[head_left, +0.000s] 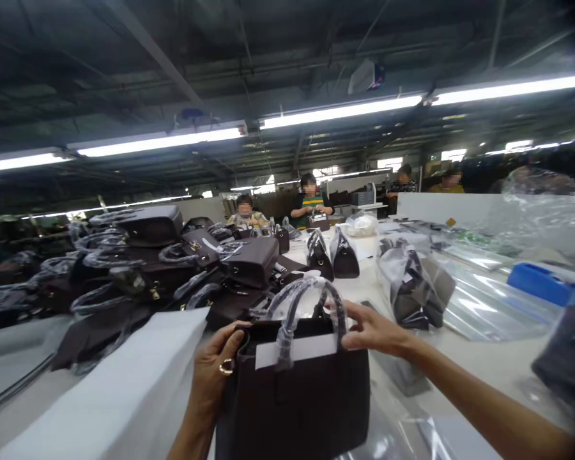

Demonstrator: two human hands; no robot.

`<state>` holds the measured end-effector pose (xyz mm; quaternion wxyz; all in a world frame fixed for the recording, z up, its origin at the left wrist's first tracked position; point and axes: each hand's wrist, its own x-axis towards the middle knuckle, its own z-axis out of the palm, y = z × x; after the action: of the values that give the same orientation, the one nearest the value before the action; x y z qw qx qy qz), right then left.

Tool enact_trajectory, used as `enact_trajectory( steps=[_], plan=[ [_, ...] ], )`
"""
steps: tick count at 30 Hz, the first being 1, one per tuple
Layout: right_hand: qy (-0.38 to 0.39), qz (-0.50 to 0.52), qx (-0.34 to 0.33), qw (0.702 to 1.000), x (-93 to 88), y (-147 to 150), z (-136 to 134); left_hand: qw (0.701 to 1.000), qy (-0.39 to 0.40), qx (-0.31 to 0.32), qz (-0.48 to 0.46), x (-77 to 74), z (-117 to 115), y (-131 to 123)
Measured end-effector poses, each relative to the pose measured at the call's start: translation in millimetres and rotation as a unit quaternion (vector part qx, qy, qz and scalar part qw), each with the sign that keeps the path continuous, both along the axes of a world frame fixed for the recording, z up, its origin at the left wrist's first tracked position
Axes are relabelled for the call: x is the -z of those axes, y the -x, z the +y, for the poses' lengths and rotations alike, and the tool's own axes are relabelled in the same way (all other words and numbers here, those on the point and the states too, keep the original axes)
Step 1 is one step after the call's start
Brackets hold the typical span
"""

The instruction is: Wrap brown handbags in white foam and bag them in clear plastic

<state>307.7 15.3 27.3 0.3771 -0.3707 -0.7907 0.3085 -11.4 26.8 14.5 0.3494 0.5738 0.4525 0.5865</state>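
A dark brown handbag (306,409) stands upright in front of me, its top facing up. Clear plastic film wraps its two raised handles (290,313), and a white strip (316,348) lies across the top edge under them. My left hand (215,370) pinches the bag's upper left corner between thumb and fingers; a gold-coloured ring shows beside the fingers. At the right, my right hand (374,329) has its thumb and fingers around the base of a wrapped handle, at the top edge. Some of its fingertips are hidden behind the handle.
Many dark handbags (158,255) are heaped at the left, beside a stack of white foam sheets (124,383). Two small bags (345,259) and a plastic-covered bag (414,287) stand beyond. Clear plastic sheets (489,306) and a blue object (539,284) lie right. Co-workers (311,204) sit across the table.
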Motion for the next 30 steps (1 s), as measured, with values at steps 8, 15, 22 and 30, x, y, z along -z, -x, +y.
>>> enact_trajectory(
  steps=[8, 15, 22, 30],
  plan=[
    [0.032, -0.051, 0.090, 0.994, 52.9, 48.6, -109.1, 0.978, 0.172, 0.052, -0.107, 79.4, -83.9, 38.2],
    [0.038, 0.001, 0.099, 0.994, 84.7, 53.6, -134.7, 0.948, 0.271, 0.071, -0.149, 76.5, -111.8, 61.4],
    [0.131, 0.102, 0.057, 0.984, 131.6, 52.7, -148.4, 0.961, 0.183, -0.020, -0.204, 81.9, -157.8, 35.2],
    [0.110, 0.153, 0.109, 0.976, 141.8, 75.1, -157.1, 0.948, 0.220, -0.058, -0.223, 73.2, -161.6, 27.0]
  ],
)
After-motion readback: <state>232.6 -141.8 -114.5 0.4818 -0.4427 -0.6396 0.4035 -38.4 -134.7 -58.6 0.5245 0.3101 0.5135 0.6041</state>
